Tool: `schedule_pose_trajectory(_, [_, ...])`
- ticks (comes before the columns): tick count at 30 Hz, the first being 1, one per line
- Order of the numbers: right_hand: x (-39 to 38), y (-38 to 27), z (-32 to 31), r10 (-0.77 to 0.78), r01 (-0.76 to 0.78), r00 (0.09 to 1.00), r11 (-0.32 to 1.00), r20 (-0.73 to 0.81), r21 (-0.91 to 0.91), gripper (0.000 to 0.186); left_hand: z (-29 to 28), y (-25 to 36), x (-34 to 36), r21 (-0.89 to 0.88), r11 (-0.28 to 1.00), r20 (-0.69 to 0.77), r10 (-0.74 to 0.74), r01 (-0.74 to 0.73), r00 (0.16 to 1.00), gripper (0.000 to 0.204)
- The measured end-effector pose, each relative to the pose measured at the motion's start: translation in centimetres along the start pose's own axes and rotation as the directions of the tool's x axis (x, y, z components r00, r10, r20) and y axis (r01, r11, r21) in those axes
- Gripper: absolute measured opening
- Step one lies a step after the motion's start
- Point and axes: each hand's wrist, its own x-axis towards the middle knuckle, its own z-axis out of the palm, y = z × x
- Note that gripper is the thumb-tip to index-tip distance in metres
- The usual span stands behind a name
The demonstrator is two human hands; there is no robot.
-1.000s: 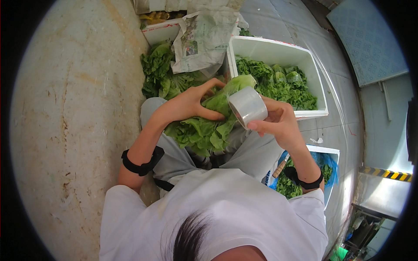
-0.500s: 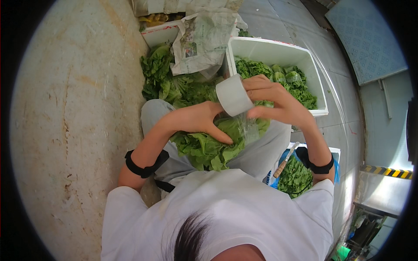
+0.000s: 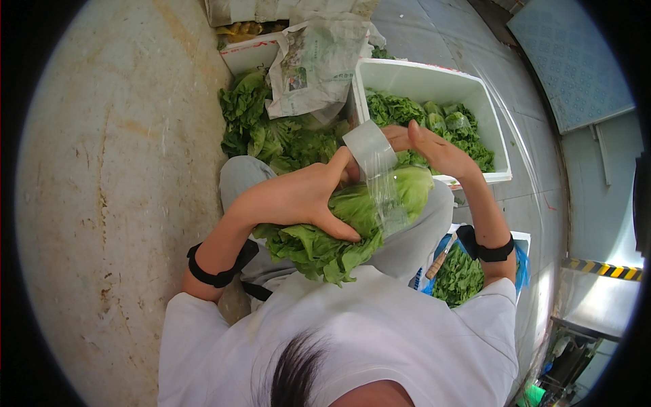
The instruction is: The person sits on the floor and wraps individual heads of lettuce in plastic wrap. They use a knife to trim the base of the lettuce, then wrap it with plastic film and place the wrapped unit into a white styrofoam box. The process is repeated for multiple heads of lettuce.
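Note:
A bunch of green leafy lettuce lies across my lap, its leaf tips toward my chest. My left hand is wrapped over it, thumb pressed on the leaves and fingers around the far side. At the far side, my right hand holds a wide roll of clear tape, its thumb raised and its fingertips partly hidden behind the roll. A strip of tape runs from the roll down onto the pale stem end of the lettuce.
Ahead, loose lettuce lies by a crumpled printed sheet. A white foam box holds more greens at the far right. Near my right elbow, a wooden-handled tool rests by another box of greens. A stained wall rises left.
The tape roll has turned and the strip now shows longer over the lettuce. My right hand has rotated, thumb now up. The lettuce has shifted slightly toward me and its stem end shows more.

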Motion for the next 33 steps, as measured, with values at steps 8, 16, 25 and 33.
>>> schedule_pose_trajectory(8, [1.3, 3.5, 1.2, -0.373, 0.216, 0.922, 0.714, -0.101, -0.666, 0.042, -2.2, 1.4, -1.8, -0.124, 0.990, -0.140, 0.043, -0.060, 0.989, 0.073])
schedule_pose_trajectory(16, [-1.1, 1.7, 6.2, -0.435, 0.350, 0.900, 0.753, -0.023, -0.558, 0.023, -4.8, 0.9, -2.8, -0.288, 0.935, -0.242, 0.135, -0.204, 0.961, 0.083])
schedule_pose_trajectory(25, [-4.8, -4.1, 5.1, -0.372, 0.371, 0.910, 0.928, -0.184, -0.038, 0.022, -3.4, -1.3, 0.1, -0.307, 0.944, -0.154, 0.075, -0.120, 0.985, 0.072])
schedule_pose_trajectory(33, [-2.7, -6.9, 3.6, -0.141, 0.127, 0.967, 0.989, -0.211, -0.079, 0.017, -1.5, -1.9, 2.0, -0.079, 0.978, -0.136, 0.180, -0.191, 0.974, 0.066])
